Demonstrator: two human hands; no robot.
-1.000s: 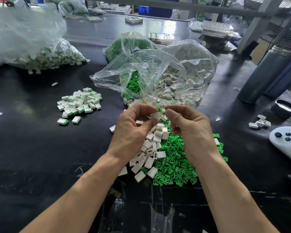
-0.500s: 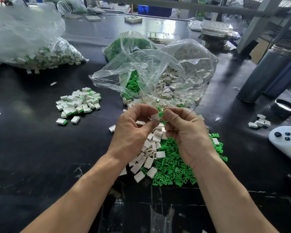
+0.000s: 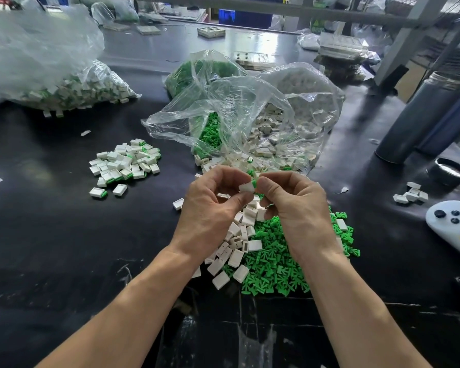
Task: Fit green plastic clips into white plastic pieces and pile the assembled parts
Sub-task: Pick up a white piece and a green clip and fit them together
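Insertion step: left hand (image 3: 210, 208) fingers pinch white piece (image 3: 246, 187), right hand (image 3: 294, 205) fingers pinch green clip (image 3: 254, 184); next, press it home.

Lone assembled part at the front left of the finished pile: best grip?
Judging by its pose, pinch the assembled part across its long white sides, from above. It lies flat and apart from the pile, with its green clip at the right end; leave that free.

Bright, tabletop (image 3: 250, 46) glare, edges warped
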